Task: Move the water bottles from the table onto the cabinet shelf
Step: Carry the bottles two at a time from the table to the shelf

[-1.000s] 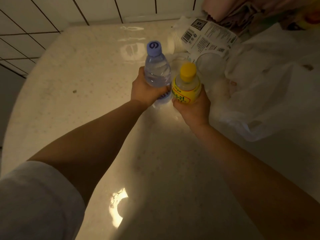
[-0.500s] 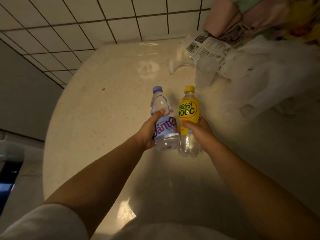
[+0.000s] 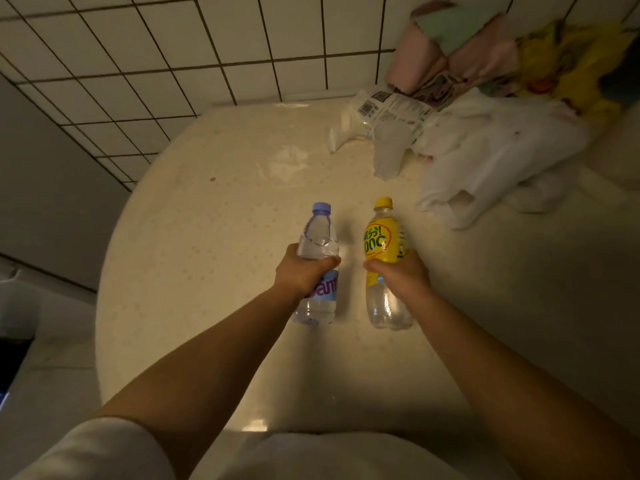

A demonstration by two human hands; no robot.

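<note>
L hand [image 3: 302, 276] wrapped round purple-cap bottle [image 3: 318, 244], R hand [image 3: 401, 276] gripping yellow-label bottle [image 3: 382, 241]. Both upright, apart, held mid-scene above pale surface [image 3: 207, 244]; plastic bags [image 3: 485, 157] far right.

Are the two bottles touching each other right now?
Apart. The head view shows a clear strip of table between the purple-capped bottle in the left hand and the yellow-capped bottle in the right hand.

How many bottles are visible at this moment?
2. The purple-capped bottle is in the left hand; the yellow-capped bottle is in the right hand. More may be hidden under the bags.
</note>
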